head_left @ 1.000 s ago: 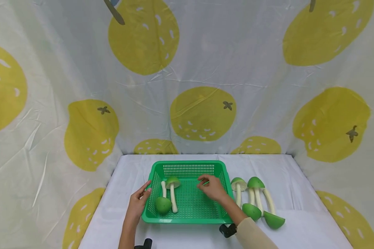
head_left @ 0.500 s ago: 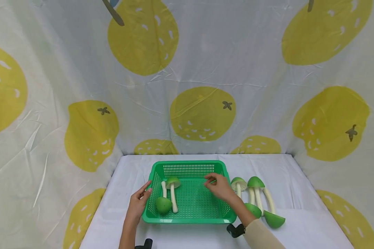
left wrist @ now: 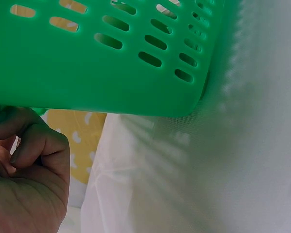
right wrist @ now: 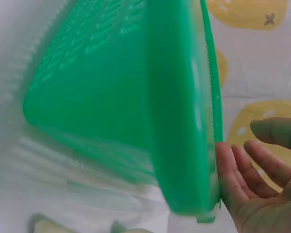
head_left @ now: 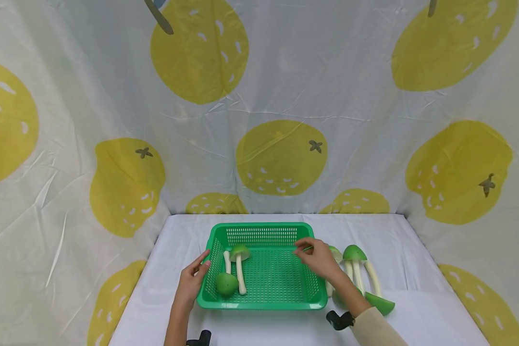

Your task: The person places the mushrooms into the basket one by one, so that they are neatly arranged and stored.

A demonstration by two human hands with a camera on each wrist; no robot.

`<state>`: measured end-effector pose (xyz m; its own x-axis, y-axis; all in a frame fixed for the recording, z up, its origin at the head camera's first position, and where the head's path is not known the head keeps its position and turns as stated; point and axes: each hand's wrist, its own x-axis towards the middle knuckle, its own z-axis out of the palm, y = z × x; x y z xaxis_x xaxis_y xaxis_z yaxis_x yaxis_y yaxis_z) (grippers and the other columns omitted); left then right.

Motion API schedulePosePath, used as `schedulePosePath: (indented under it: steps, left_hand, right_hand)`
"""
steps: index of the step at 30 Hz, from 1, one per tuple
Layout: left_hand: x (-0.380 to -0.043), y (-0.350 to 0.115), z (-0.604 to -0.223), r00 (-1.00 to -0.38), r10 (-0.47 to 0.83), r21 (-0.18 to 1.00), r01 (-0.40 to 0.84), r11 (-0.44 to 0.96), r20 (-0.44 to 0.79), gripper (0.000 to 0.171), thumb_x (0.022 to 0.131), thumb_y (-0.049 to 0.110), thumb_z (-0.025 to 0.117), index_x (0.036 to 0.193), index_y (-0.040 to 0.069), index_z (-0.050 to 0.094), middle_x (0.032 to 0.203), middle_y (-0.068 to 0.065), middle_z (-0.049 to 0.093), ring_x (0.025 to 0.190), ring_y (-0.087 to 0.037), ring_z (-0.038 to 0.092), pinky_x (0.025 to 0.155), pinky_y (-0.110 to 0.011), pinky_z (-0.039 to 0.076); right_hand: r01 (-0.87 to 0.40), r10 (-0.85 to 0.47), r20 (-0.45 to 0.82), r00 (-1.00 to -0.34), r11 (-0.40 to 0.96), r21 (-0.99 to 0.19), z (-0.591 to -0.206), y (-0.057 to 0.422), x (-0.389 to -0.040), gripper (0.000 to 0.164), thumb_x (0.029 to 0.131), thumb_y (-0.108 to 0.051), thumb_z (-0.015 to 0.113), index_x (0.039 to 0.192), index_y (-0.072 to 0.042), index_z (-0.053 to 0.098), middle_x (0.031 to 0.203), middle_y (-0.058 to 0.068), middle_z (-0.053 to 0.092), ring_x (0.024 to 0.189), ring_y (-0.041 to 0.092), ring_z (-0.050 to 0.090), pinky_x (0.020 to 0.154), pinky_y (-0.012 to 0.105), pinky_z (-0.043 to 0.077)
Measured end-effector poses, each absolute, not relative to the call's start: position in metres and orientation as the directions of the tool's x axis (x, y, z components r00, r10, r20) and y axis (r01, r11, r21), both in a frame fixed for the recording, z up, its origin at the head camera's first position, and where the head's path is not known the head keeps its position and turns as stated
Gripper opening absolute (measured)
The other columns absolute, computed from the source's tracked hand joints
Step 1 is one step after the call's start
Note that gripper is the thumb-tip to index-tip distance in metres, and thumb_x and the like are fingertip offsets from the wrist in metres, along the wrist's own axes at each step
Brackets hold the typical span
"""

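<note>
My left hand (head_left: pixel 190 283) holds the left rim of a green plastic basket (head_left: pixel 261 306), thumb over the edge. In the left wrist view, its curled fingers (left wrist: pixel 48 145) meet the rim beside the slotted wall. Two green-capped toy mushrooms with pale stems lie in the basket's left half: one cap-up toward the back (head_left: pixel 240 252), one with its cap toward the front (head_left: pixel 227 285). Above the right rim, my right hand (head_left: pixel 317 257) holds nothing, fingers loosely bent. The right wrist view has that hand (right wrist: pixel 266 194) beside the rim, thumb apart from the fingers.
Right of the basket, several more mushrooms lie on the white cloth, including one with its cap at the back (head_left: pixel 354 252) and one at the front (head_left: pixel 379 303). My right forearm partly covers the group. A lemon-print curtain (head_left: pixel 281 158) surrounds the table.
My right hand has moved right, from over the basket's inside to above its right rim, and now overlaps some of the mushrooms there. My left hand has stayed put.
</note>
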<state>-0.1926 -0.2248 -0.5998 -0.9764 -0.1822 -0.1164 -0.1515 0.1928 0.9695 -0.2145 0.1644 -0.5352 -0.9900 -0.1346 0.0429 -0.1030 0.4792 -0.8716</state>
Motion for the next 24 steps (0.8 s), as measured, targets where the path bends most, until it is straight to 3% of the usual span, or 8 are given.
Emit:
schedulePosePath:
  steps: [6,13,19,24]
  left_hand:
    - [-0.192,-0.224,-0.600,-0.978,-0.179,0.970,-0.140,0.201,-0.104,0.045,0.102,0.038,0.066,0.145,0.027,0.062,0.092,-0.009,0.058,0.080,-0.015,0.057,0.064,-0.025,0.052]
    - [-0.191,-0.224,-0.598,-0.980,-0.170,0.972,-0.133,0.194,-0.101,0.049,0.101,0.039,0.067,0.147,0.023,0.060,0.091,-0.011,0.059,0.076,-0.014,0.057,0.062,-0.025,0.052]
    - [-0.190,-0.224,-0.598,-0.980,-0.172,0.973,-0.136,0.189,-0.104,0.049,0.101,0.040,0.067,0.146,0.024,0.061,0.092,-0.013,0.059,0.077,-0.016,0.057,0.063,-0.026,0.052]
    - [-0.191,-0.224,-0.599,-0.981,-0.168,0.972,-0.133,0.192,-0.101,0.048,0.101,0.040,0.067,0.146,0.024,0.061,0.093,-0.014,0.060,0.079,-0.017,0.058,0.064,-0.026,0.052]
  right_hand:
    - [-0.120,-0.116,0.075,-0.990,0.461,-0.879,-0.534,0.182,-0.214,0.023,0.097,-0.014,0.073,0.118,-0.006,0.072,0.105,0.011,0.073,0.077,0.015,0.072,0.071,0.038,0.061]
    - [-0.088,-0.074,0.061,-0.995,0.459,-0.884,-0.532,0.200,-0.212,0.030,0.098,-0.014,0.072,0.124,0.001,0.069,0.107,0.014,0.072,0.093,0.032,0.074,0.071,0.031,0.062]
    - [-0.067,-0.045,0.051,-0.998,0.493,-0.867,-0.533,0.213,-0.208,0.028,0.098,-0.014,0.071,0.122,0.001,0.069,0.107,0.014,0.073,0.092,0.024,0.073,0.074,0.035,0.062]
    - [-0.079,-0.036,0.070,-0.997,0.507,-0.858,-0.533,0.225,-0.203,0.027,0.099,-0.012,0.069,0.122,0.002,0.068,0.106,0.016,0.073,0.093,0.029,0.074,0.074,0.034,0.062]
